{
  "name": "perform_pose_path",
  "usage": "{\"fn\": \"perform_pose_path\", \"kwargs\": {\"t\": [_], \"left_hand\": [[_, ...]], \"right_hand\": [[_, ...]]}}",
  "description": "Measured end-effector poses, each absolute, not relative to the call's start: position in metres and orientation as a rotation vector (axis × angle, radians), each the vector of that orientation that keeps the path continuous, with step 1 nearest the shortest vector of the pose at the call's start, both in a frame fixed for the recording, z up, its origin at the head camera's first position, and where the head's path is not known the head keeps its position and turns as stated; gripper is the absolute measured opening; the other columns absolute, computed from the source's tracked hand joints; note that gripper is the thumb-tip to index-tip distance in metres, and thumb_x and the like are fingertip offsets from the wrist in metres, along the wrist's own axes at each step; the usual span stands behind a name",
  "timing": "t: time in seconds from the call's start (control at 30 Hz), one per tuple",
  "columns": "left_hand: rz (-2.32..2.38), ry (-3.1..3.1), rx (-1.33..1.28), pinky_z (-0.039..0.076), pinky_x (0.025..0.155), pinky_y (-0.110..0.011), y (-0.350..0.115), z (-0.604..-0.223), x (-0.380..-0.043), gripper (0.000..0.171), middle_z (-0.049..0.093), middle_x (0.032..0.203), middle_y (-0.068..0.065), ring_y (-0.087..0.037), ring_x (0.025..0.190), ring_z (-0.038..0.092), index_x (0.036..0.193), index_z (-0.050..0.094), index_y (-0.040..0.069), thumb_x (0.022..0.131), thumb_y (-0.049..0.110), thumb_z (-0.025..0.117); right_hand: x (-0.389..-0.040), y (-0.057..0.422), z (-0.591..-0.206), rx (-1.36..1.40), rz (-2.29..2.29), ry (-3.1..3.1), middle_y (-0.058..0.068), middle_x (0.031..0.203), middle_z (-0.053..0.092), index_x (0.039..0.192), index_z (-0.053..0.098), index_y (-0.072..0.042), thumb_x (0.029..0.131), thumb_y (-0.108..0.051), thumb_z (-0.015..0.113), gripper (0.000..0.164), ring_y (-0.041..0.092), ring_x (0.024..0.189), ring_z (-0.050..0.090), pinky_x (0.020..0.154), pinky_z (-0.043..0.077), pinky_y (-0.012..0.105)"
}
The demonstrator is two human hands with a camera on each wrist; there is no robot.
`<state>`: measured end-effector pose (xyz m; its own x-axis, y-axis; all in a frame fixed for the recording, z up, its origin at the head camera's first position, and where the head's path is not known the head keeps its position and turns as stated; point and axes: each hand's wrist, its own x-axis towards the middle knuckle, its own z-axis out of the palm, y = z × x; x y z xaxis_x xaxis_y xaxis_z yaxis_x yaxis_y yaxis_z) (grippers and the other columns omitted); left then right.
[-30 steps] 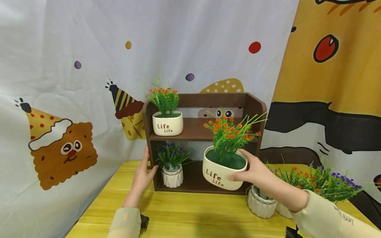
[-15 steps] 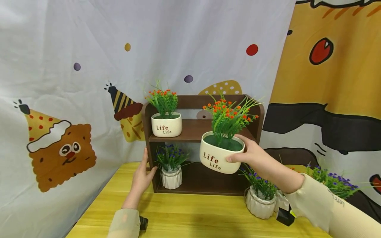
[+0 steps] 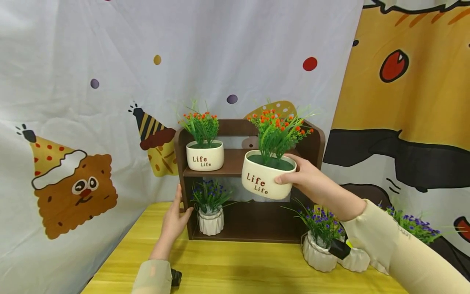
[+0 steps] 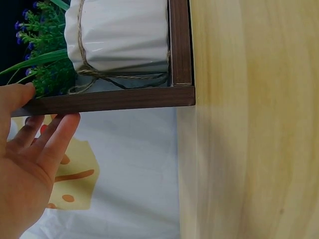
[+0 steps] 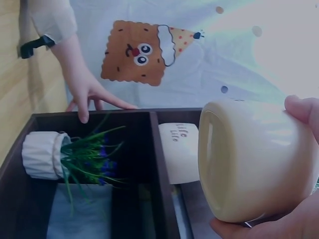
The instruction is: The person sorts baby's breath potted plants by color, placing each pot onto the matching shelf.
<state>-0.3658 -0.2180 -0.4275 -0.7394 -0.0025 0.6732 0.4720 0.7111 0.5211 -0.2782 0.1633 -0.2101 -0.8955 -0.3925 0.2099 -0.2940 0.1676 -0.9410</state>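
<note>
My right hand grips a cream oval flowerpot marked "Life Life", thumb on its front wall. Green grass and orange flowers fill it. Held tilted, the pot is in front of the upper tier of a dark brown two-tier shelf; its underside shows in the right wrist view. My left hand touches the shelf's left side panel, fingers straight along the outside and thumb at the front edge. A matching flowerpot stands on the upper left. Below it sits a white ribbed pot with blue-purple flowers.
On the yellow wood-grain table, right of the shelf, stand a white ribbed pot with purple flowers and another white pot, partly behind my right sleeve. A printed cloth hangs behind the shelf.
My right hand has lifted the flowerpot from before the lower tier up to the upper tier's level, shifting it slightly left. The left hand stays at the side panel.
</note>
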Motion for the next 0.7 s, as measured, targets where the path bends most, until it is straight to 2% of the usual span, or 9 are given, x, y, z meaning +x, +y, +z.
{"fn": "perform_pose_path", "kwargs": {"t": [0.23,0.37,0.5,0.7], "left_hand": [[-0.941,-2.256,-0.370,0.054,0.073,-0.051,-0.218,-0.427,-0.365,0.096,0.052,0.132,-0.030,-0.040,0.092,0.065,0.158,0.006,0.026,0.089,0.007,0.070],[-0.947,-2.251,-0.374,0.054,0.074,-0.051,-0.219,-0.426,-0.366,0.097,0.052,0.133,-0.030,-0.041,0.095,0.064,0.158,0.005,0.027,0.089,0.007,0.070],[-0.937,-2.245,-0.380,0.054,0.073,-0.052,-0.219,-0.426,-0.366,0.096,0.052,0.133,-0.029,-0.041,0.094,0.064,0.158,0.006,0.027,0.089,0.007,0.070],[-0.921,-2.233,-0.382,0.054,0.071,-0.053,-0.220,-0.428,-0.366,0.097,0.054,0.130,-0.030,-0.041,0.092,0.065,0.158,0.006,0.027,0.089,0.007,0.071]], "right_hand": [[-0.290,0.160,-0.197,-0.703,-1.850,2.311,0.010,0.112,0.060,0.151,0.016,0.003,0.083,-0.009,0.067,0.086,0.016,0.103,0.061,0.091,0.047,0.028],[-0.296,0.157,-0.190,-0.711,-1.841,2.304,0.010,0.112,0.061,0.150,0.019,0.003,0.084,-0.008,0.066,0.081,0.017,0.102,0.063,0.087,0.049,0.033],[-0.303,0.154,-0.184,-0.675,-1.846,2.283,0.013,0.116,0.058,0.152,0.016,0.000,0.085,-0.007,0.065,0.084,0.018,0.100,0.064,0.085,0.051,0.035],[-0.316,0.150,-0.180,-0.700,-1.855,2.225,0.014,0.117,0.058,0.148,0.024,0.002,0.086,-0.005,0.063,0.073,0.019,0.099,0.065,0.083,0.054,0.035]]}}
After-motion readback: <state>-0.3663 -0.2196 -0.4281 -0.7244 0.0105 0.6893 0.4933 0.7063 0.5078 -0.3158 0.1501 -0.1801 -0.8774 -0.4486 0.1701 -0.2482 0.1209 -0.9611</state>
